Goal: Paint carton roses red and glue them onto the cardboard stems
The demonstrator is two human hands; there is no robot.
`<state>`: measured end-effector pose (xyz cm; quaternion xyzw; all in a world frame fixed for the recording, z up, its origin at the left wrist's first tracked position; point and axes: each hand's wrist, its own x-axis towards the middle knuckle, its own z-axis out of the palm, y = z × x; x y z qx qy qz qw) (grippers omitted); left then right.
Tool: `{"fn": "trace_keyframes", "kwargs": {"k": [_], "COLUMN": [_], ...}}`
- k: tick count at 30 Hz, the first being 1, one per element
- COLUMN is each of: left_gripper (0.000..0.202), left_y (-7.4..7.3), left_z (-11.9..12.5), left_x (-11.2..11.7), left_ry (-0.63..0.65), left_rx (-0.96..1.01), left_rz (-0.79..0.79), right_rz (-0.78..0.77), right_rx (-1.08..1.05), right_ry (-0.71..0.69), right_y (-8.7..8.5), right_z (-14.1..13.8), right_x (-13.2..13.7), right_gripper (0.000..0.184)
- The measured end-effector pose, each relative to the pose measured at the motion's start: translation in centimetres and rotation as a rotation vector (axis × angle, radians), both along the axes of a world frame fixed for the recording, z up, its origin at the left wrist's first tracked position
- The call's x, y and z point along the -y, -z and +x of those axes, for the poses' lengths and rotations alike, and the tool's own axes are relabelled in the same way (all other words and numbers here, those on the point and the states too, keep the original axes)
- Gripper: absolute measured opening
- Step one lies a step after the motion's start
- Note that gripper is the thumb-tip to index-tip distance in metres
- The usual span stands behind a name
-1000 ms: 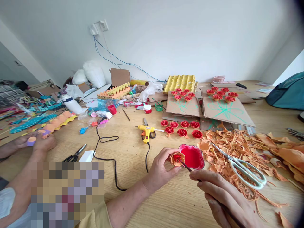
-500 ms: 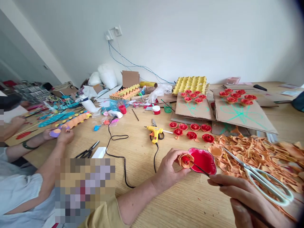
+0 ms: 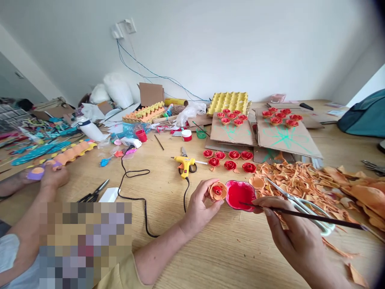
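Paintbrush [image 3: 319, 218] gripped by the right hand [image 3: 296, 237] reaches into a red paint dish [image 3: 240, 184] while the left hand [image 3: 199, 208] pinches an orange, red-centred flower [image 3: 217, 191] beside it.

Bright, diffuse light, seemingly from right; wall [image 3: 186, 48] greyer upper left. Soft shadows on tabletop [image 3: 164, 182]. Dark vignette, right corners. Pixelated block lower left.

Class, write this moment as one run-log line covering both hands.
left hand: holding part-red flower | right hand: holding brush, tip at red paint in dish | glue gun: on table
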<state>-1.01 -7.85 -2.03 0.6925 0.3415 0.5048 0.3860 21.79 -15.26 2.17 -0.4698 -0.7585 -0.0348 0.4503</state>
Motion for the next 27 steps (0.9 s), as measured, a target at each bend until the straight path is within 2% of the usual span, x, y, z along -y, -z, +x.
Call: {"fn": "trace_keyframes", "kwargs": {"k": [6, 13, 18, 22, 27], "left_gripper": [0.053, 0.050, 0.050, 0.050, 0.045], "left_y": [0.4, 0.2, 0.0, -0.2, -0.2], "left_z": [0.0, 0.1, 0.2, 0.2, 0.1], "left_x": [0.0, -0.1, 0.1, 0.3, 0.3], "left_ry": [0.017, 0.019, 0.009, 0.010, 0.004], "left_rx": [0.012, -0.006, -0.018, -0.021, -0.045], "left_rz": [-0.001, 0.014, -0.037, -0.073, -0.048], "right_rz": [-0.041, -0.002, -0.073, -0.132, -0.109], "right_rx": [0.008, -0.053, -0.147, -0.240, -0.329], "right_ry": [0.040, 0.050, 0.059, 0.100, -0.016], "right_y": [0.6, 0.5, 0.8, 1.5, 1.9], "right_z": [0.0, -0.2, 0.1, 0.8, 1.0], "right_x": [-0.1, -0.5, -0.5, -0.2, 0.1], "right_gripper": [0.011, 0.006, 0.005, 0.014, 0.020]}}
